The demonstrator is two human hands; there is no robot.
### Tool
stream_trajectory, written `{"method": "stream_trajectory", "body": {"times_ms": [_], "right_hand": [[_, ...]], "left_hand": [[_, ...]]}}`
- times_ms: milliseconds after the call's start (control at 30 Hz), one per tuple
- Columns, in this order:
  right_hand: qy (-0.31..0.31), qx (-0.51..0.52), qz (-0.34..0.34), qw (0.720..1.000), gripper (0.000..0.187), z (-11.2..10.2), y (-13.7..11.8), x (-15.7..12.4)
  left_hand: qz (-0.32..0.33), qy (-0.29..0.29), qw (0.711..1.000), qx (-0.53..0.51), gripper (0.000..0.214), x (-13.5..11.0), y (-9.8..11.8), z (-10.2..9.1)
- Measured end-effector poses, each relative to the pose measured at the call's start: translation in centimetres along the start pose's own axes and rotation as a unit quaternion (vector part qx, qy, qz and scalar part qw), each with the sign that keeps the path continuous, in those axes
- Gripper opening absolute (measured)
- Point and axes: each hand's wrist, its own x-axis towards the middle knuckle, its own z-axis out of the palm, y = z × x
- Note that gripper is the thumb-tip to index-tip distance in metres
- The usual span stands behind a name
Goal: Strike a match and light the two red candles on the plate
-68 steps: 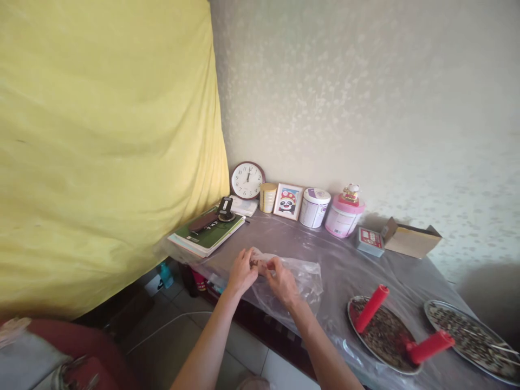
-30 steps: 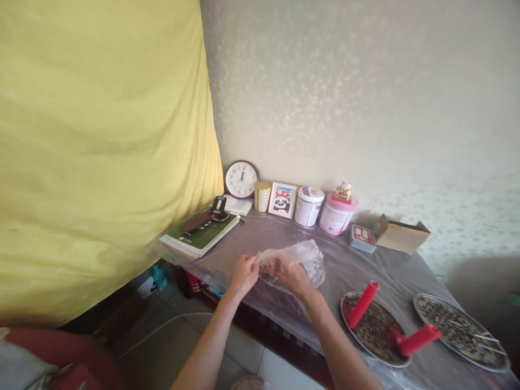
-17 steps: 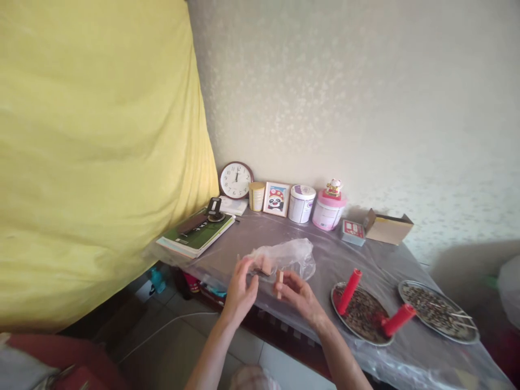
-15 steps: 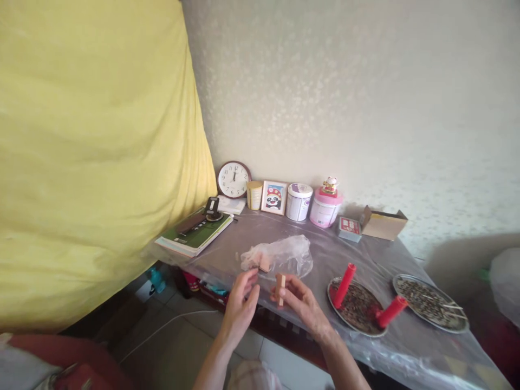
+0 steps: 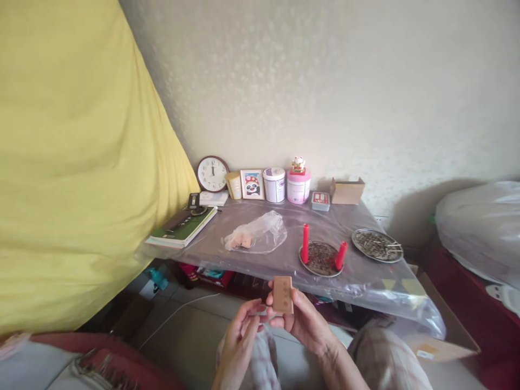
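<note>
You're facing a low table wrapped in clear plastic sheeting, pushed against a pale speckled wall, with a big yellow cloth filling the left of the view and a plastic-covered bundle off to the right. Along the wall stand a round brown-rimmed clock, a small framed panda picture, a white tin and a pink tub, then a small open cardboard box. A green book lies at the table's left end, and two round metal trays sit to the right, the nearer one with two red candles standing on it. Your right hand pinches a small tan rectangular wooden block upright in front of you, below the table edge, above your lap; your left hand sits just beside it, fingers curled and loose, with nothing that I can make out in them. Against half a second ago, you've pulled back from the table: the crumpled clear plastic bag now lies alone on the surface, well apart from both hands, and the block faces you flat instead of edge-on.
</note>
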Motion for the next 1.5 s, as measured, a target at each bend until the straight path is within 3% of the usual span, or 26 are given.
{"method": "stream_trajectory", "body": {"times_ms": [100,167,200,267,333,367,433,500,667,867,1000,1100,1167,1367,1500], "right_hand": [[0.017,-0.065,-0.015,0.998,0.049,-0.4,-0.4,-1.0],[0.043,-0.209,-0.06,0.975,0.04,-0.5,-0.8,-1.6],[0.067,-0.306,-0.096,0.945,0.036,-0.5,-1.1,-1.9],[0.114,-0.499,-0.171,0.842,0.033,-0.5,-1.6,-2.7],[0.142,-0.624,-0.219,0.737,0.035,-0.4,-2.1,-3.5],[0.145,-0.658,-0.23,0.702,0.036,-0.3,-2.3,-3.9],[0.138,-0.691,-0.24,0.667,0.036,0.0,-2.6,-4.6],[0.131,-0.707,-0.247,0.65,0.036,0.2,-2.8,-5.2],[0.121,-0.734,-0.239,0.624,0.035,0.7,-3.0,-6.4],[0.111,-0.739,-0.216,0.629,0.037,0.7,-2.9,-7.6],[0.106,-0.701,-0.216,0.671,0.045,0.6,-3.1,-8.4],[0.088,-0.658,-0.206,0.719,0.027,0.5,-3.4,-9.0],[0.082,-0.649,-0.205,0.728,0.021,0.3,-3.4,-9.3],[0.091,-0.647,-0.273,0.706,0.019,-0.5,-2.5,-9.2],[0.109,-0.657,-0.285,0.69,0.018,-0.5,-2.3,-9.1]], "left_hand": [[0.005,0.007,1.0,0.008,0.034,-0.5,0.7,0.4],[0.007,0.001,1.0,0.001,0.034,-1.0,1.4,0.8],[0.008,-0.004,1.0,-0.008,0.034,-1.2,1.7,1.0],[0.013,-0.009,0.999,-0.036,0.032,-1.7,2.2,1.7],[0.02,-0.008,0.998,-0.067,0.031,-1.9,2.6,2.4],[0.021,-0.008,0.996,-0.082,0.031,-2.0,2.7,2.8],[0.016,-0.017,0.993,-0.117,0.034,-2.1,2.9,3.7],[0.005,-0.039,0.986,-0.16,0.039,-2.2,3.1,4.6],[-0.004,-0.087,0.971,-0.221,0.043,-2.4,3.3,5.9],[-0.009,-0.13,0.963,-0.238,0.044,-2.5,2.4,5.9],[-0.014,-0.156,0.95,-0.271,0.037,-2.4,2.5,6.1],[-0.032,-0.155,0.932,-0.326,0.034,-2.3,2.7,6.4],[-0.048,-0.143,0.922,-0.358,0.032,-2.3,2.7,6.7],[-0.083,-0.118,0.906,-0.399,0.037,-2.3,1.9,7.5],[-0.091,-0.136,0.904,-0.396,0.038,-2.4,1.3,7.6]]}}
